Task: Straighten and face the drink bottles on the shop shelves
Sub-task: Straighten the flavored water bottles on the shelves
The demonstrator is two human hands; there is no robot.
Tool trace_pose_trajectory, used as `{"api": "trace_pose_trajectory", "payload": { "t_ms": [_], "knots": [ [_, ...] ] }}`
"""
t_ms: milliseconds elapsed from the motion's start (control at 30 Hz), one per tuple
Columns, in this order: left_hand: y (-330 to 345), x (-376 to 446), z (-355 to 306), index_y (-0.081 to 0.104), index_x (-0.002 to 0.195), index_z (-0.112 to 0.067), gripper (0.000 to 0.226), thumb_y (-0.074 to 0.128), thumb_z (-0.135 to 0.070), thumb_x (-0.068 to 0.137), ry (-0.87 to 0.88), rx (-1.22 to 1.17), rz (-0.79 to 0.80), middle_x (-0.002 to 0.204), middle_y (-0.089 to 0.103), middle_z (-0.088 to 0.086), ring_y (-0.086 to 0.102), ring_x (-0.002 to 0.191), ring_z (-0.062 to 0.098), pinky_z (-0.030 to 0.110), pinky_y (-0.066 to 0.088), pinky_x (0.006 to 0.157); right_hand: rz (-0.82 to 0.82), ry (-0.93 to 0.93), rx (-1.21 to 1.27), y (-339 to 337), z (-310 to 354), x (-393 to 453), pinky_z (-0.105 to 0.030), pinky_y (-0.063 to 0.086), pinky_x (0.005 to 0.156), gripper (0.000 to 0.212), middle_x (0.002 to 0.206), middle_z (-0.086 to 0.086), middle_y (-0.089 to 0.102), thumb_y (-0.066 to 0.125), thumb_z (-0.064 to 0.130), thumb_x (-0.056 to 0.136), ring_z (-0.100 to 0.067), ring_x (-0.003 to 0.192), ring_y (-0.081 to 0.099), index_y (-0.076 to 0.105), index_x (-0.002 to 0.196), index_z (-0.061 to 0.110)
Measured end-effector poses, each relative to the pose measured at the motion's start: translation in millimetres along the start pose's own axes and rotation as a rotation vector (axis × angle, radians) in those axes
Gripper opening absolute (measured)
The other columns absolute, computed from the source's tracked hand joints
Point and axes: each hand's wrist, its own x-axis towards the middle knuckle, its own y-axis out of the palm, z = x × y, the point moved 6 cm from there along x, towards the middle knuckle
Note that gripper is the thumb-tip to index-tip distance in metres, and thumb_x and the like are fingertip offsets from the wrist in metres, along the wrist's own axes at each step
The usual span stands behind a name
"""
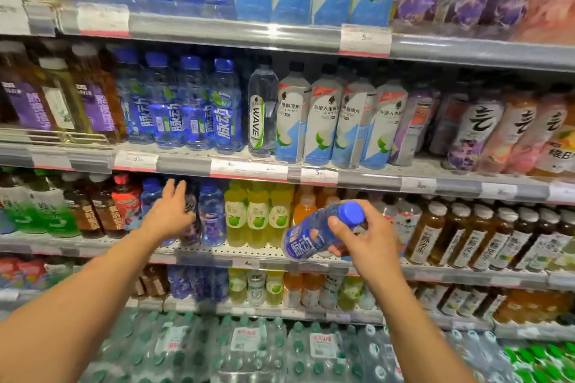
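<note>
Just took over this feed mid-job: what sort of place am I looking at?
Most likely a shop's drinks aisle: tiered shelves packed with bottled drinks, price tags clipped along the shelf edges, and the right hand holding a blue bottle.

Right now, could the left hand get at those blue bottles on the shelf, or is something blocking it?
Probably yes. The left hand is open and already up at the blue bottles, with nothing between them. The right hand holds another blue-capped bottle off to the side, clear of that path.

The right hand (362, 238) held a tilted bottle (314, 235) in front of the shelf (280, 253). To its left, the left hand (169, 213) reached among upright bottles (211, 214) standing on that shelf.
</note>
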Motion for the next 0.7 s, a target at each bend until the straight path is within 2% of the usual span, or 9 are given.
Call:
{"api": "trace_pose_trajectory", "payload": {
  "t_ms": [67,167,267,367,433,500,633,700],
  "knots": [
    [2,16,1,0.017,0.159,-0.005,0.087,0.067,-0.022,0.09,-0.014,-0.061,-0.03,0.166,0.01,0.021,0.034,0.144,0.044,0.05,0.037,0.112,0.009,0.0,-0.033,1,1,3,-0.022,0.055,0.052,0.016,0.096,-0.003,0.068,0.076,0.013,0.091,-0.007,0.073,0.068,0.066,0.102,0.018],
    [3,30,-4,0.037,0.141,0.001,0.064,0.067,-0.019,0.088,-0.021,-0.08,-0.11,0.146,0.034,0.025,0.048,0.125,0.049,0.053,0.045,0.097,0.01,0.035,-0.003,-3,-1,9,-0.03,0.059,0.054,0.017,0.096,0.0,0.067,0.076,0.017,0.091,-0.015,0.076,0.07,0.066,0.1,0.026],
    [-2,33,-9,0.044,0.133,0.001,0.053,0.065,-0.025,0.091,-0.071,-0.017,-0.149,0.14,0.032,0.025,0.055,0.108,0.054,0.053,0.047,0.085,-0.007,0.013,-0.023,-10,1,13,-0.027,0.058,0.053,0.015,0.096,0.0,0.066,0.075,0.016,0.091,-0.01,0.076,0.07,0.066,0.102,0.022],
    [-7,35,-11,0.051,0.127,0.002,0.05,0.069,-0.027,0.09,-0.073,0.029,-0.189,0.138,0.032,0.03,0.056,0.102,0.058,0.057,0.05,0.087,-0.009,0.001,-0.048,-12,-2,19,-0.025,0.057,0.053,0.016,0.095,-0.001,0.067,0.076,0.018,0.091,-0.014,0.079,0.07,0.066,0.102,0.021],
    [-8,34,-10,0.053,0.126,0.001,0.049,0.072,-0.026,0.089,-0.064,0.043,-0.22,0.135,0.037,0.031,0.056,0.103,0.058,0.058,0.049,0.086,-0.009,-0.003,-0.076,-11,-6,22,-0.029,0.059,0.055,0.017,0.093,0.003,0.068,0.077,0.028,0.088,-0.016,0.081,0.07,0.066,0.101,0.026],
    [-7,29,-9,0.052,0.128,-0.002,0.047,0.072,-0.021,0.089,-0.044,0.025,-0.234,0.13,0.045,0.029,0.057,0.105,0.056,0.056,0.048,0.084,0.019,0.001,-0.076,-6,-10,24,-0.041,0.062,0.058,0.02,0.092,0.004,0.069,0.076,0.039,0.085,-0.026,0.081,0.072,0.065,0.1,0.031],
    [-4,6,-4,0.056,0.116,-0.016,0.037,0.073,-0.012,0.083,0.033,-0.019,-0.252,0.115,0.054,0.017,0.063,0.094,0.045,0.048,0.049,0.073,0.047,-0.008,-0.022,8,-12,26,-0.032,0.059,0.055,0.018,0.092,0.004,0.069,0.077,0.021,0.089,-0.031,0.075,0.071,0.066,0.099,0.03],
    [-3,-10,-2,0.057,0.109,-0.019,0.035,0.076,-0.011,0.081,0.078,-0.039,-0.281,0.107,0.055,0.011,0.063,0.09,0.04,0.046,0.05,0.069,0.08,-0.03,-0.061,21,-14,27,-0.04,0.061,0.057,0.018,0.091,0.008,0.068,0.077,0.029,0.087,-0.031,0.077,0.071,0.065,0.101,0.034]
  ]
}}
